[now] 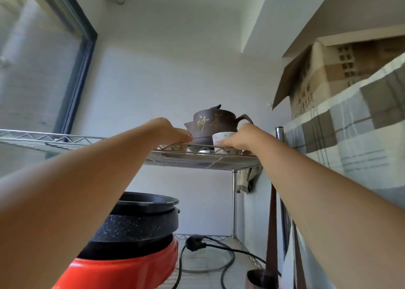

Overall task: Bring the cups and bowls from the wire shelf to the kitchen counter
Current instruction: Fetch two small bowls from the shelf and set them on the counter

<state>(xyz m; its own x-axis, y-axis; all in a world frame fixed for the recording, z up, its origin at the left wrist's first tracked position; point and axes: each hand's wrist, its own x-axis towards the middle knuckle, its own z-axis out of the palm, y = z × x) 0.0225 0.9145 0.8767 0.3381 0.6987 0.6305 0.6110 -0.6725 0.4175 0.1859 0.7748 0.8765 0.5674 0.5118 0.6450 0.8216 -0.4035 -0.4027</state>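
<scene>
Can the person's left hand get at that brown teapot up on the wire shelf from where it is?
Probably yes. The left hand is already up at the wire shelf, right beside the brown teapot, with nothing between them. The right hand is occupied on the white cup at the teapot's other side.

One head-worn camera looks up from below, close to the wire shelf (203, 160), toward ceiling and wall

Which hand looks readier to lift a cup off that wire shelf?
The right hand: its fingers already wrap the white cup. The left hand only reaches toward a low cup that is mostly hidden behind the shelf rim.
</scene>
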